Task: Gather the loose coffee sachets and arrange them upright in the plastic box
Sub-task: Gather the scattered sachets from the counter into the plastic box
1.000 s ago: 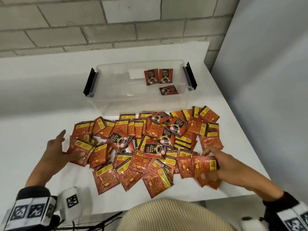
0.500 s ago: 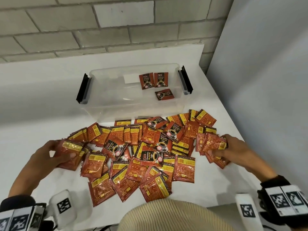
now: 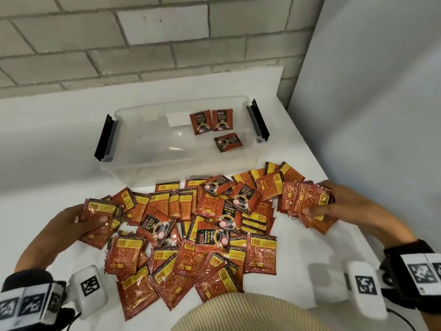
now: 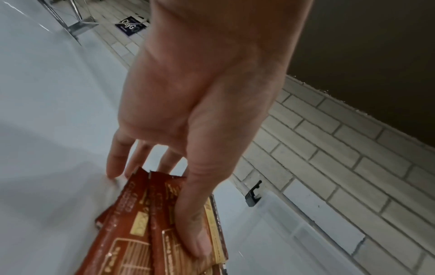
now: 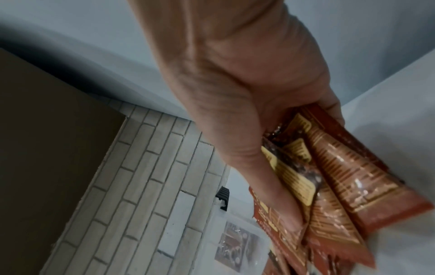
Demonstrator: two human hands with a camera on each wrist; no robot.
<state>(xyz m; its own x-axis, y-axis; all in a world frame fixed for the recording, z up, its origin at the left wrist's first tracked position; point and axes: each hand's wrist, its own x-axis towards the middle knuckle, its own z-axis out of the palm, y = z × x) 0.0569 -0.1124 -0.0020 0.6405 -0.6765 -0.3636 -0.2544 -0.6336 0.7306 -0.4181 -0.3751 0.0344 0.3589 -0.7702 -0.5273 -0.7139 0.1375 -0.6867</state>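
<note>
Several red and yellow coffee sachets lie in a loose heap on the white table in the head view. Behind them stands the clear plastic box with black clip handles; three sachets are inside, two leaning on its back wall and one flat. My left hand pinches a small bunch of sachets at the heap's left edge, thumb on top. At the heap's right edge, my right hand grips another bunch of sachets, fanned out.
A grey brick wall runs behind the table, and a plain grey panel stands along its right side. The table's near edge lies close to my body. Bare table lies left of the box.
Each hand has gathered sachets into a bunch. The right hand moved from the heap's near right corner up toward the box. The left hand lifted its bunch slightly.
</note>
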